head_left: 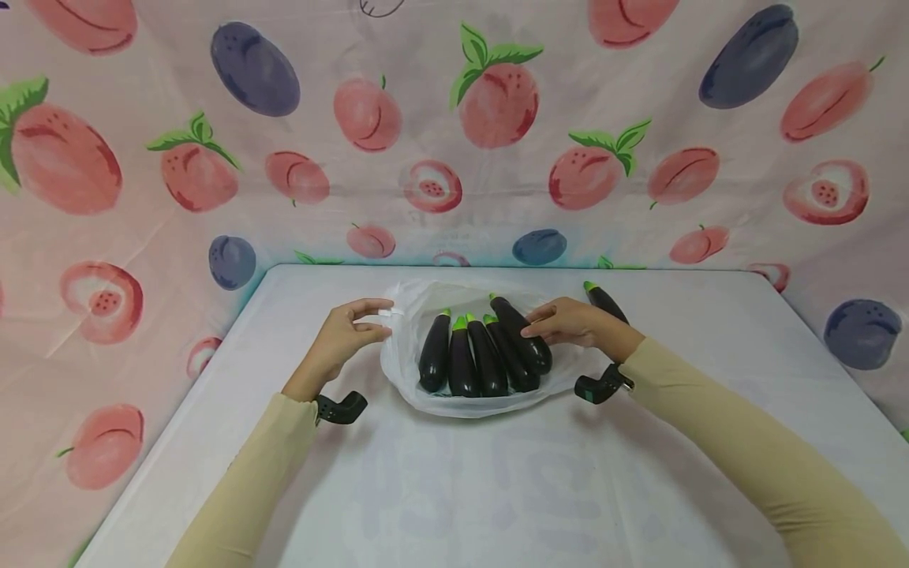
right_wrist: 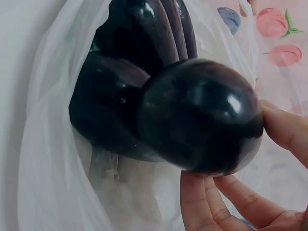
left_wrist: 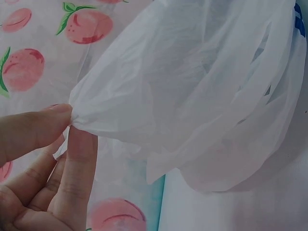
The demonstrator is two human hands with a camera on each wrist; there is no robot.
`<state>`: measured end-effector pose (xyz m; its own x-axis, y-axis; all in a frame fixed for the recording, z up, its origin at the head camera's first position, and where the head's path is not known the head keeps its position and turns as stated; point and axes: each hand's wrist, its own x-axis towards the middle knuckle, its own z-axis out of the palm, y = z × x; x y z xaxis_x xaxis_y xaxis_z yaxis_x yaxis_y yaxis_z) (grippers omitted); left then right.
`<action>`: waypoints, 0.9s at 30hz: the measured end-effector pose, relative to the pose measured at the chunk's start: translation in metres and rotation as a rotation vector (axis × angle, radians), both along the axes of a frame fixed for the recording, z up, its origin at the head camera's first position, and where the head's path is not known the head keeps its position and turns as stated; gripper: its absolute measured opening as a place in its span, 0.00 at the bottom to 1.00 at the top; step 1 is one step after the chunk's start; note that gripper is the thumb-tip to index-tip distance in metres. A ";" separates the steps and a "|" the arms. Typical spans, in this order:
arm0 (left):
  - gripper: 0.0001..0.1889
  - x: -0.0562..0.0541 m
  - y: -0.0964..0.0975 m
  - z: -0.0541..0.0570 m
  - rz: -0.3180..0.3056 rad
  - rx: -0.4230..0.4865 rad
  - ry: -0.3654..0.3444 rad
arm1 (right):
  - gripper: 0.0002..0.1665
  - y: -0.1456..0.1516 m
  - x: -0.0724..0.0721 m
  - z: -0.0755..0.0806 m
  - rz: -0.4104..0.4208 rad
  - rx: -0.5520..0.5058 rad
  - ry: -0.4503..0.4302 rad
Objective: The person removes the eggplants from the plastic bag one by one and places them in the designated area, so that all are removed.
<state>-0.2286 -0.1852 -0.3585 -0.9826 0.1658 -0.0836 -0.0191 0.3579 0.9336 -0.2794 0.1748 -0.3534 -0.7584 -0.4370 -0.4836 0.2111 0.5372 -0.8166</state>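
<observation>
A white plastic bag (head_left: 399, 371) lies open on the table with several dark purple eggplants (head_left: 463, 364) side by side in it, green stem ends pointing away. My left hand (head_left: 339, 341) pinches the bag's left edge between thumb and fingers; the left wrist view shows the film (left_wrist: 130, 96) gathered at the fingertips and pulled taut. My right hand (head_left: 574, 322) holds another eggplant (head_left: 536, 359) by its sides, over the right end of the row. In the right wrist view, the rounded end of this eggplant (right_wrist: 202, 120) sits between thumb and fingers, overlapping the others.
One more eggplant (head_left: 605, 303) lies outside the bag, partly hidden behind my right wrist. The white table (head_left: 497, 489) reaches back to a fruit-printed cloth (head_left: 440, 102). Black wrist devices (head_left: 342, 408) sit on both wrists.
</observation>
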 end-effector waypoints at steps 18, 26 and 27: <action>0.26 0.000 -0.001 0.000 0.001 0.003 0.000 | 0.39 0.013 -0.002 -0.003 0.005 -0.021 -0.021; 0.26 0.000 -0.001 0.001 0.003 0.004 -0.001 | 0.38 0.017 -0.002 -0.007 -0.007 -0.047 -0.010; 0.26 0.001 -0.001 0.001 0.004 0.003 -0.001 | 0.37 0.018 -0.002 -0.008 -0.005 -0.046 -0.003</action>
<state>-0.2280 -0.1861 -0.3576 -0.9832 0.1621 -0.0841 -0.0213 0.3552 0.9346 -0.2815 0.1925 -0.3611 -0.7591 -0.4555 -0.4651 0.2159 0.4978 -0.8400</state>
